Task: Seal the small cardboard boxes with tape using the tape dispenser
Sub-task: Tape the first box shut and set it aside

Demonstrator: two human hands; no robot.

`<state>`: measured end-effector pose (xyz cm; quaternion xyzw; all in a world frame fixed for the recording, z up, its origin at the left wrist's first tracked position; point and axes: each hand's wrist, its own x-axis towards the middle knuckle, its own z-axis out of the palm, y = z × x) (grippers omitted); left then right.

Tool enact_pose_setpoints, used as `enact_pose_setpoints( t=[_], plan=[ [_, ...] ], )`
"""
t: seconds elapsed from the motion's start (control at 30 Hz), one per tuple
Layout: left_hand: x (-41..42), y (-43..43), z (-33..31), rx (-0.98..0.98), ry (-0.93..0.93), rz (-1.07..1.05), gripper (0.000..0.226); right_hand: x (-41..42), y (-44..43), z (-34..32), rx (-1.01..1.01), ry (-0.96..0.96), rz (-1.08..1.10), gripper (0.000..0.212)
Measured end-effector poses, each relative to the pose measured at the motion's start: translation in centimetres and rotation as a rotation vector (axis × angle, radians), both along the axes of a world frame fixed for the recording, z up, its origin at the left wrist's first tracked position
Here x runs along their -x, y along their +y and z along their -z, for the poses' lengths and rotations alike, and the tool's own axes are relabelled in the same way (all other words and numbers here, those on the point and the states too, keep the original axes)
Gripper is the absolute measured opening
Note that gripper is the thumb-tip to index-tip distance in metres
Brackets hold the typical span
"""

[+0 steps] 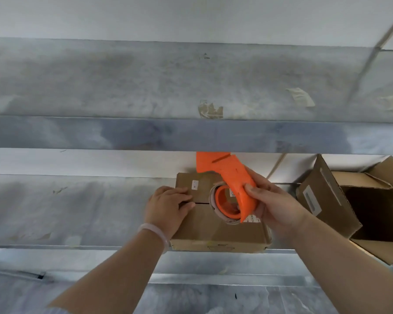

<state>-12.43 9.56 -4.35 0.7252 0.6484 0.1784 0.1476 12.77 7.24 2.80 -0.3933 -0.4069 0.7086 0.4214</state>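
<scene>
Flaps down: left hand [167, 206] lies flat, fingers straight, pressing the small box [213, 227] mid-bench [77, 211]. The right hand [275, 205] is wrapped round the orange tape dispenser [232, 177], held over the box's right half. The seam [201, 203] runs left-right, so dispenser's at its right end, opp. the pressing hand. Count: 1 closed box, 1 dispenser, 1 open box [327, 196] at right.

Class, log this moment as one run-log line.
step: sealing small box | left hand: presses its top | right hand: grips orange tape dispenser over seam | open box: at right
</scene>
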Motion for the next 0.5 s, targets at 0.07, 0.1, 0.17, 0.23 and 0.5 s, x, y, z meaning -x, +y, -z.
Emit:
enact_pose_setpoints(
  t=[0.07, 0.1, 0.17, 0.23, 0.5],
  plan=[
    [0.0, 0.0, 0.2, -0.010, -0.027, -0.012, 0.025, 0.6, 1.2, -0.3, -0.060, -0.041, -0.126, 0.073],
    [-0.1, -0.1, 0.2, -0.013, -0.039, -0.017, 0.023, 1.0, 1.8, -0.4, -0.083, -0.054, -0.187, 0.067],
    [-0.1, -0.1, 0.3, -0.028, -0.058, -0.027, 0.018, 1.7, 3.2, -0.5, -0.132, -0.130, -0.297, 0.051],
    [-0.1, -0.2, 0.5, -0.060, -0.072, -0.048, 0.016, 2.1, 4.4, -0.1, -0.153, -0.227, -0.389, 0.056],
    [-0.3, 0.1, -0.2, 0.177, -0.440, -0.154, 0.017, 0.6, 6.7, 2.5, -0.185, -0.538, -0.476, 0.093]
  ],
)
